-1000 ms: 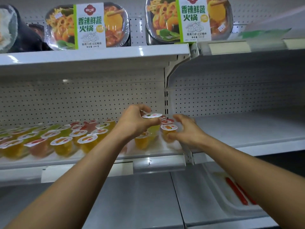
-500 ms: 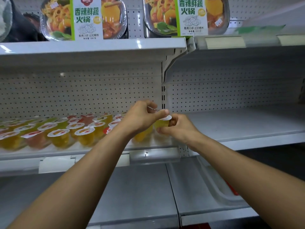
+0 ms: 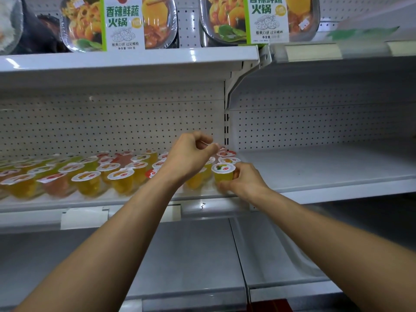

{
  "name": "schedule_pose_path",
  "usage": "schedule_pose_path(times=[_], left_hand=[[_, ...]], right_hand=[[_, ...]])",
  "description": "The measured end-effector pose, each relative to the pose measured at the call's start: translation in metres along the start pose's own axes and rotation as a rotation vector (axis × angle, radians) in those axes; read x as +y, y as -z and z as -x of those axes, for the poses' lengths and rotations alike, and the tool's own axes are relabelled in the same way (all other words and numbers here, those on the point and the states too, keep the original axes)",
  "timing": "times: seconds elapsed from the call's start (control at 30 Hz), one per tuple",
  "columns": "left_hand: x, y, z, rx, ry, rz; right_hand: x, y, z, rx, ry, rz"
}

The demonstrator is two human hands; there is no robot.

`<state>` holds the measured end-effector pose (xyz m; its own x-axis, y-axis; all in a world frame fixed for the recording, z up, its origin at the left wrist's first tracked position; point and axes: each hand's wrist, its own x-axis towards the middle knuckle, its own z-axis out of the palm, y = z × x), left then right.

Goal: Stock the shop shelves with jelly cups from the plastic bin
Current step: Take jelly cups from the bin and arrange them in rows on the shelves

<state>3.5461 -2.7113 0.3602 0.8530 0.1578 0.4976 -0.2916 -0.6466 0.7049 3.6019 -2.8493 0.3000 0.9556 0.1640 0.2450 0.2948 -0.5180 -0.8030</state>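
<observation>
Setting down one more cup is what this looks like. The person's right hand (image 3: 245, 183) is wrapped around a yellow jelly cup (image 3: 223, 175), fingers curled on its side. The cup is at the front edge of the shelf (image 3: 67, 203), at the 3 o'clock end of the rows of jelly cups (image 3: 90, 179).

Half a second ago both hands were bunched together on that cup a bit higher up. Now the cup has come down to about shelf level, and the left hand (image 3: 191, 158) has come off it and sits at roughly 10 o'clock from it. The left fingers are curled with thumb and fingertip meeting (can't tell if anything's pinched in there, too small to make out).

So the handoff looks done and this cup is basically placed, filling the front corner of that bay. The next bay (image 3: 326, 167) over at 3 o'clock is bare, so there's probably plenty of stocking left.
</observation>
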Motion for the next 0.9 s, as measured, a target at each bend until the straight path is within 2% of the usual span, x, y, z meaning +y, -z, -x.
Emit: schedule_pose_path(times=[0.3, 0.43, 0.6, 0.77, 0.9], left_hand=[[0.004, -0.003, 0.01, 0.007, 0.008, -0.036], [0.007, 0.0, 0.021, 0.025, -0.054, -0.152], [0.004, 0.006, 0.058, 0.044, -0.134, -0.372], [-0.01, 0.011, 0.109, 0.093, -0.157, -0.461], [-0.034, 0.012, 0.16, 0.041, -0.085, -0.528]], right_hand=[[-0.009, 0.016, 0.011, -0.073, 0.014, 0.057], [-0.008, 0.033, 0.023, -0.045, 0.047, 0.156], [-0.003, 0.057, 0.059, 0.054, 0.316, 0.543], [0.009, 0.053, 0.096, 0.087, 0.504, 0.572], [0.016, 0.026, 0.129, 0.004, 0.589, 0.549]])
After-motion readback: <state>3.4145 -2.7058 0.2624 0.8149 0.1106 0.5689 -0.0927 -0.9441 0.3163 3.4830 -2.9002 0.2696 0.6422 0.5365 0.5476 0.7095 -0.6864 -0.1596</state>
